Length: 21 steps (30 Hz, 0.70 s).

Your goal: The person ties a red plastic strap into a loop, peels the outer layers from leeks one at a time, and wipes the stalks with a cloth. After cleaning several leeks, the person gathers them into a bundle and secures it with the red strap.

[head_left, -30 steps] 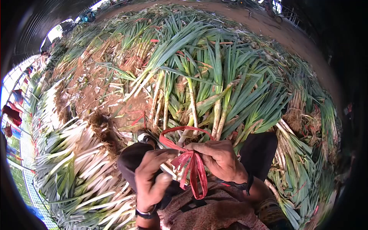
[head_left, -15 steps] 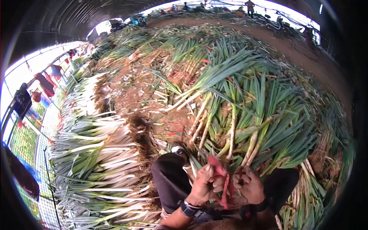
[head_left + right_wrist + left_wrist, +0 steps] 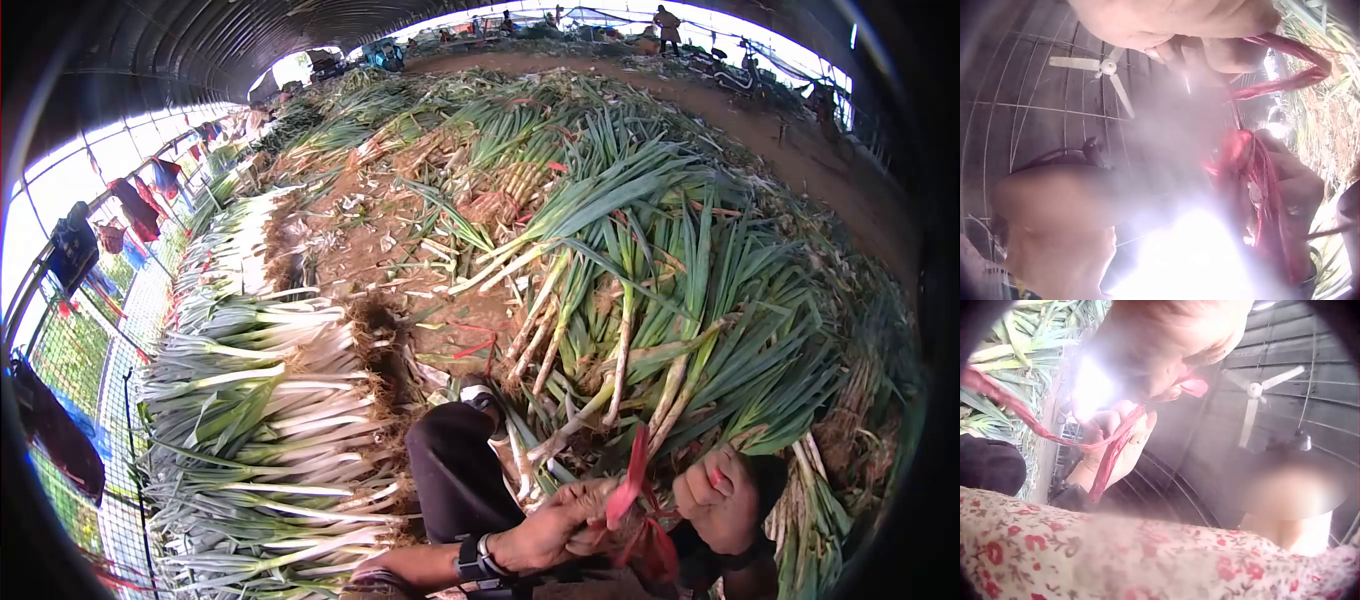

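Note:
Low in front of my lap, both hands hold a red plastic strip [image 3: 628,490]. My left hand [image 3: 560,525] pinches it, and its tails hang down between the hands. Beside it, my right hand [image 3: 720,500] has curled fingers, with a bit of red showing at them. From the right hand [image 3: 1197,19], in the right wrist view, a twisted length of the strip [image 3: 1285,84] runs in a bend. The left hand [image 3: 1300,181] sits lower there, with bunched red strands [image 3: 1272,219] over it. Beyond the hands lie loose leeks [image 3: 590,420] with pale stalks.
Trimmed white leeks [image 3: 310,400] lie in a long row at the left, roots inward. A green leek heap [image 3: 720,280] spreads ahead and right. Bare soil [image 3: 365,260] shows between them. Bags [image 3: 135,210] hang along the mesh side [image 3: 120,400]. A person [image 3: 667,28] stands far back.
The wide red loop between the hands has become a bunched strip. The hands have drawn apart again over the last half second, the right moving rightward. The head view has tilted up and left.

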Available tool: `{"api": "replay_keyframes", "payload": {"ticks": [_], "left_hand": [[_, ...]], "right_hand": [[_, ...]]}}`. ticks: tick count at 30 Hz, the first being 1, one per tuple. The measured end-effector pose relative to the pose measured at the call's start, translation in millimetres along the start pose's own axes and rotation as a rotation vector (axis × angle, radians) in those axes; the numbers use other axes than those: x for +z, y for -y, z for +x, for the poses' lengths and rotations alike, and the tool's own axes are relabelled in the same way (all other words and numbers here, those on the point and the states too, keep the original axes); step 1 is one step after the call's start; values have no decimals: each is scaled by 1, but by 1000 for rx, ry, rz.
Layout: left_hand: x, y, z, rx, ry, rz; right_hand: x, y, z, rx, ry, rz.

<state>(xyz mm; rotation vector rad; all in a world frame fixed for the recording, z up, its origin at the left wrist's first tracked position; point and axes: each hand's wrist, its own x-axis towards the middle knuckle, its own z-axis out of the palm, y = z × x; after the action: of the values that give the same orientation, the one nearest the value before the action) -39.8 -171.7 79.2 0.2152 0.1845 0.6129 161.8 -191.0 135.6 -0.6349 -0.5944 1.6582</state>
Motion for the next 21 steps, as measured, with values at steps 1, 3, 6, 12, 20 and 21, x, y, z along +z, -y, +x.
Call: {"api": "replay_keyframes", "payload": {"ticks": [1, 3, 6, 12, 20, 21], "left_hand": [[3, 1, -3, -22, 50, 6], [15, -4, -11, -3, -80, 247], [11, -6, -4, 162, -13, 200], [7, -8, 47, 295, -320, -61], [0, 15, 61, 267, 64, -558], [-5, 16, 59, 242, 46, -487]], "right_hand": [[0, 2, -4, -4, 23, -74], [-9, -2, -6, -43, 0, -40], [-1, 1, 2, 46, -35, 94], [-19, -25, 26, 149, 163, 750], [-24, -45, 33, 21, 351, 1087], [-27, -42, 33, 16, 361, 1069]]}}
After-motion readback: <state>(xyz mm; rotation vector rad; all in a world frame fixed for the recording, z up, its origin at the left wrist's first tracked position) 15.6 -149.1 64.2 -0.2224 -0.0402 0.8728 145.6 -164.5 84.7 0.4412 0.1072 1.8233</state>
